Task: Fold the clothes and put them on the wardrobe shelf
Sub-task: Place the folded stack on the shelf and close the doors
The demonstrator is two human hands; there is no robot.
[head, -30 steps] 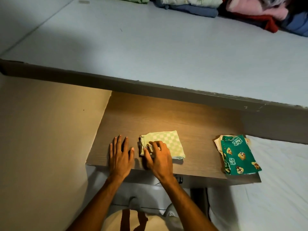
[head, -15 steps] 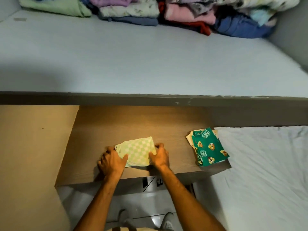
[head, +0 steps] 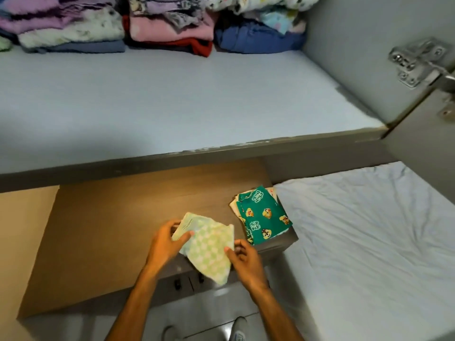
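A folded green-and-white checked cloth (head: 208, 247) is lifted just above the wooden surface (head: 103, 230). My left hand (head: 165, 244) grips its left edge, thumb on top. My right hand (head: 245, 258) pinches its right edge. A small stack topped by a green cartoon-print garment (head: 263, 217) lies at the wooden surface's right end. The pale wardrobe shelf (head: 172, 104) stretches above, with stacks of folded clothes (head: 170, 25) along its back.
A bed with a white sheet (head: 369, 237) lies to the right. A metal door hinge (head: 418, 62) sits on the wardrobe's right wall. A beige panel (head: 19, 242) stands on the left. Tiled floor and my feet show below.
Both hands have taken hold of the checked cloth and lifted it off the wooden surface, tilting it. The camera has swung up and right, showing more of the shelf.
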